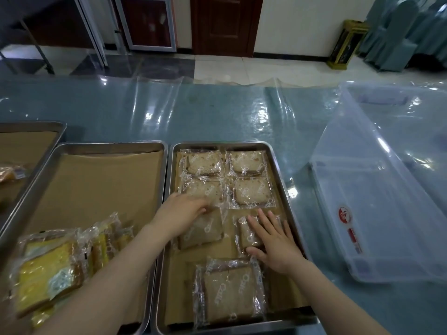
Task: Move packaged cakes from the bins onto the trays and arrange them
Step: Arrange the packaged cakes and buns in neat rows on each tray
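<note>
A steel tray [285, 189] lined with brown paper holds several brown packaged cakes in two columns. My left hand [181, 211] rests with fingers curled on the wrapper edge of a brown cake [203, 232] in the left column. My right hand [273, 240] lies flat, fingers spread, on another brown cake [246, 234] in the right column. A larger wrapped cake [229, 293] lies at the tray's near end. To the left, a second steel tray [96, 147] carries a loose pile of yellow packaged cakes [55, 269] at its near left.
A clear plastic bin [377, 189], with nothing visible inside, sits to the right on the blue table under a plastic sheet. A third tray [43, 125] with one packet [9, 172] shows at the far left. Floor, doors and covered chairs lie beyond the table.
</note>
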`<state>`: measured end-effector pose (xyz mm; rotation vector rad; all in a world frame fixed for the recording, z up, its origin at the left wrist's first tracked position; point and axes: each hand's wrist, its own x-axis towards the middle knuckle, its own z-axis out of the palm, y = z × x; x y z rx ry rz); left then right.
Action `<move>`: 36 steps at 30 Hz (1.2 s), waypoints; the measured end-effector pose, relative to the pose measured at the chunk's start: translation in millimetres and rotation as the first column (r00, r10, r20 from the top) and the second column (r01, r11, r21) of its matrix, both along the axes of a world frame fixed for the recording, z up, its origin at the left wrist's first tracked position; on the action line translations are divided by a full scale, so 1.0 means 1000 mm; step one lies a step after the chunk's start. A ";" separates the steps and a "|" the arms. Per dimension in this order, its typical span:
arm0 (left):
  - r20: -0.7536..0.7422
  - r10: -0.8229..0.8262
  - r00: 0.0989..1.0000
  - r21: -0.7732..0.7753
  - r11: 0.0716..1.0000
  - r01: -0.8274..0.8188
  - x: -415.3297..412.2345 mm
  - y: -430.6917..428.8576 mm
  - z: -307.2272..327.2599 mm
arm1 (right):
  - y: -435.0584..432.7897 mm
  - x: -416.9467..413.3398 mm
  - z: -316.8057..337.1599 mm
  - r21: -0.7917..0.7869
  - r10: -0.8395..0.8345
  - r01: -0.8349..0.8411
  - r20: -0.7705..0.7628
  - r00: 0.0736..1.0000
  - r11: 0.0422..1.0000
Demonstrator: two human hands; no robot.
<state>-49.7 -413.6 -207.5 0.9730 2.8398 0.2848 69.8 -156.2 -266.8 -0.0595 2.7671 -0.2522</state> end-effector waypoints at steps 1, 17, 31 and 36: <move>-0.104 0.003 0.995 0.011 1.000 -0.002 0.004 0.004 -0.005 | -0.001 0.001 0.001 0.028 -0.005 0.006 -0.015 1.000 1.000; 0.275 0.049 0.960 -0.140 0.990 -0.010 0.058 0.020 -0.059 | -0.016 -0.007 -0.014 0.035 -0.207 0.213 -0.127 0.970 0.976; 0.415 0.189 0.890 0.388 0.848 -0.361 0.108 -0.017 -0.036 | -0.037 0.052 0.025 -0.442 -0.179 0.164 0.008 0.984 0.882; 0.492 0.247 0.835 0.366 0.812 -0.455 0.133 -0.030 -0.038 | -0.051 0.062 0.029 -0.585 -0.339 0.299 0.044 0.940 0.754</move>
